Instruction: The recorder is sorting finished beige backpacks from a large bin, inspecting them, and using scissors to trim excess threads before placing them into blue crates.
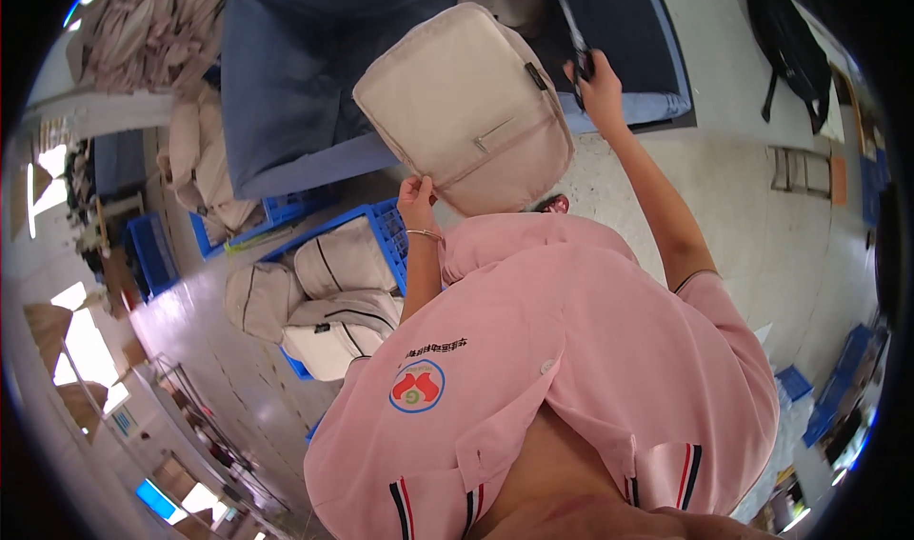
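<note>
My left hand (pixel 417 203) pinches the lower left edge of a beige fabric bag (pixel 455 88). The bag is flat, with rounded corners, a seam running across it and a small black tag on its right side. It hangs in front of my body, over the near rim of a blue fabric-lined bin (pixel 286 111). Black-handled scissors (pixel 577 50) are gripped in my right hand (pixel 598 92), right of the bag, with the blades pointing away from me. Whether the blades are apart is hard to make out. Another beige piece (pixel 505 5) lies inside the bin behind the bag.
Left of me, a blue plastic crate (pixel 388 240) stands by several beige bags (pixel 328 264). Heaped beige fabric pieces (pixel 143 30) are at the far left. On the floor to the right lie a black bag (pixel 788 50) and a small metal-framed stool (pixel 802 171).
</note>
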A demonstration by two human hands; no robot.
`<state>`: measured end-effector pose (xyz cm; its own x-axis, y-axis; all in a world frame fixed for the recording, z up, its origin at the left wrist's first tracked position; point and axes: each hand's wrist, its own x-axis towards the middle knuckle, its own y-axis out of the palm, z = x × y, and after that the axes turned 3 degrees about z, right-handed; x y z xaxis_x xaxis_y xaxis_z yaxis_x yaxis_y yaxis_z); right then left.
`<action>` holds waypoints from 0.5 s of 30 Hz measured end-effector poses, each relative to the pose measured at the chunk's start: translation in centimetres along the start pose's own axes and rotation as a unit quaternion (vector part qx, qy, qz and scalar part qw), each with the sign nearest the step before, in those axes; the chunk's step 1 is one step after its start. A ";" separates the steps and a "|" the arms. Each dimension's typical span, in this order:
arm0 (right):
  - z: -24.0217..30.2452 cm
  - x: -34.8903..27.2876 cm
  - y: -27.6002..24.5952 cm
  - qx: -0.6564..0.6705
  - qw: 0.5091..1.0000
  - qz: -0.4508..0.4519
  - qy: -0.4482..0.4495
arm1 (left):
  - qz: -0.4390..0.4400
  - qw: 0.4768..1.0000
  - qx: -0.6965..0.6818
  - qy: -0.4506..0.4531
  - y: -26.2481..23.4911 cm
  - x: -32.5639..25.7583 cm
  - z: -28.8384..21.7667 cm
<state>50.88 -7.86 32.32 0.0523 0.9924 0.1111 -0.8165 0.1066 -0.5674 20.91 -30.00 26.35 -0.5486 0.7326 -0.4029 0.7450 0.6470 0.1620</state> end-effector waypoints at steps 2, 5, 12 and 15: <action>3.4 4.0 3.7 0.027 0.990 0.055 -0.128 | -0.038 0.999 -0.005 0.012 -0.7 -0.2 -0.1; 11.6 7.4 10.2 -0.005 0.939 0.161 -0.304 | -0.103 0.993 0.017 0.047 -3.1 -0.1 0.1; 13.7 11.9 21.5 -0.087 0.883 0.319 -0.333 | -0.155 0.967 0.119 0.165 -5.0 2.3 -0.2; 13.5 11.6 20.0 -0.119 0.895 0.340 -0.263 | -0.193 0.956 0.120 0.188 -6.8 4.0 -2.5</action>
<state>27.42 4.96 33.29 -0.7395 0.6732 0.0064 -0.4070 -0.4395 -0.8007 12.77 -30.93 25.87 -0.8639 0.5027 -0.0321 0.5008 0.8501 -0.1629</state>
